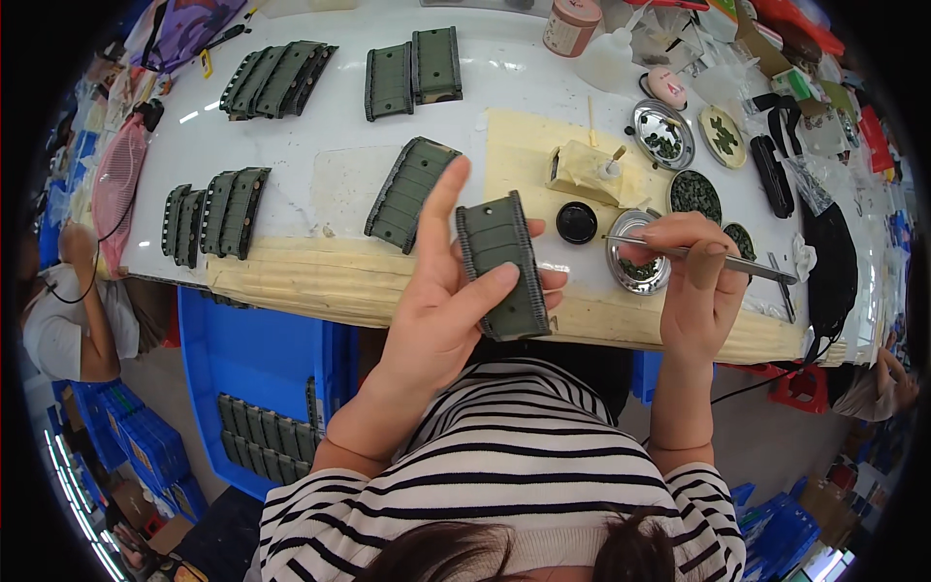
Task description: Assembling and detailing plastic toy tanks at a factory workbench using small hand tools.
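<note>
My left hand (pixel 422 315) grips a dark green ribbed panel (pixel 501 262) with toothed long edges and small holes at its ends. The thumb presses on its face and the index finger points up and away. In my right hand (pixel 703 291) is a pair of metal tweezers (pixel 761 269), pinched between the fingers. Their tip reaches over a round metal dish (pixel 617 270) holding small green pieces. A black round cap or pot (pixel 577 223) stands to the left of this dish. Just beyond my left hand lies another green panel (pixel 409 194).
Several more green panels (pixel 281 80) lie in groups across the white table. Behind the dish are a paper-wrapped block (pixel 596 175) with a small stick and other dishes of green bits (pixel 694 197). A blue bin (pixel 208 388) with more panels is below the left edge.
</note>
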